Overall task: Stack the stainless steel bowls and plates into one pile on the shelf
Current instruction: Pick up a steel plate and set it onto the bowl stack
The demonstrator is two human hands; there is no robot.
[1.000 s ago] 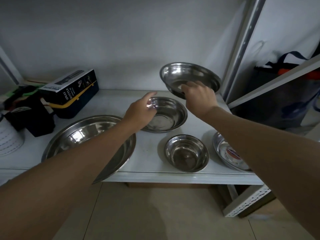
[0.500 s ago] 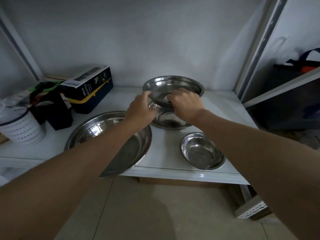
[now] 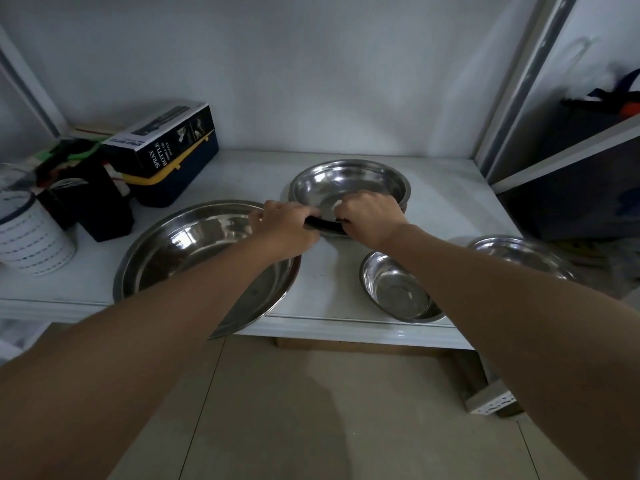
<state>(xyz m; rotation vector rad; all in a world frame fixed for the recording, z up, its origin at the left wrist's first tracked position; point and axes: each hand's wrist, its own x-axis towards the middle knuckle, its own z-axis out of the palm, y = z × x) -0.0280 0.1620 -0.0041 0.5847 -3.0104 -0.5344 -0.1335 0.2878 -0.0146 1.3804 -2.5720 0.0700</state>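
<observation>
Nesting step: both my hands, left [image 3: 289, 226] and right [image 3: 367, 216], grasp the shallow round steel bowl [image 3: 348, 183] by its near rim, seated on its twin. Next, I judge: release, fetch the small steel bowl [image 3: 394, 289].

We've got both arms stretched forward, left hand [image 3: 289, 225] and right hand [image 3: 367, 216] close together, fingers curled in a grip.

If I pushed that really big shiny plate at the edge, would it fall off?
Probably. The big plate already pokes out past the shelf front, so a push toward you could tip it. Its polished metal looks slippery, so it would likely slide easily. It looks stiff, not bendy.
</observation>
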